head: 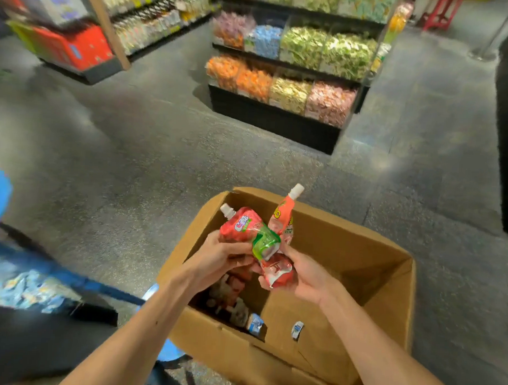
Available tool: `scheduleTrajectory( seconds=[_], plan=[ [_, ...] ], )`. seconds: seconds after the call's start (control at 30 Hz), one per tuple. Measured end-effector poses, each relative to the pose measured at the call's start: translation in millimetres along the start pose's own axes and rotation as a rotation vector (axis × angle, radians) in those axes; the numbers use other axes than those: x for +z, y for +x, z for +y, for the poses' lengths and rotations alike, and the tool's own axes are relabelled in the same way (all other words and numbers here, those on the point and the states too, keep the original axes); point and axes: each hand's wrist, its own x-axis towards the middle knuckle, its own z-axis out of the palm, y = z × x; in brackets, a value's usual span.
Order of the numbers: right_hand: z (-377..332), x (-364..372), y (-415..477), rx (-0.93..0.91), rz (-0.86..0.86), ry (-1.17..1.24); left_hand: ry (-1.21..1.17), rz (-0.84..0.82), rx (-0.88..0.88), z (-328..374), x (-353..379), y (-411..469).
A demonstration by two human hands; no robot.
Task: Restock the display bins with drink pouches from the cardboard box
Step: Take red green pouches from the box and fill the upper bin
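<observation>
Floor of grey stone fills most of the frame. Display bins sit upper centre, tiers of clear compartments packed with coloured sweets on a black base, well apart from me. Shelving with a red carton stands upper left, blurred.

The cardboard box takes the lower centre, flaps open, its long axis running from lower left to upper right. A few pouches lie jumbled in its left part, and the right part shows bare cardboard.

Above the box I hold drink pouches. My left hand is curled round the red and green pouch, which lies tilted with its white cap toward the upper left. My right hand is closed on the lower end of a red pouch; just behind it a pink pouch stands nearly upright, cap toward the top of the frame. I cannot tell which hand grips that one. The three pouches touch in the middle.
</observation>
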Motion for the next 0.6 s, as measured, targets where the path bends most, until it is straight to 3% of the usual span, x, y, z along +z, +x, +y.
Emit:
scheduleTrajectory(
  seconds=[0.17,0.4,0.6],
  plan=[
    [7,63,-36,0.018,-0.182,-0.277,-0.235,0.209,0.137,17,6,-86],
    [72,163,-69,0.070,-0.510,-0.590,-0.239,0.605,0.408,5,1,-222],
    [158,251,-92,0.157,-0.671,-0.827,-0.287,0.895,0.562,-13,-36,-349]
  ],
)
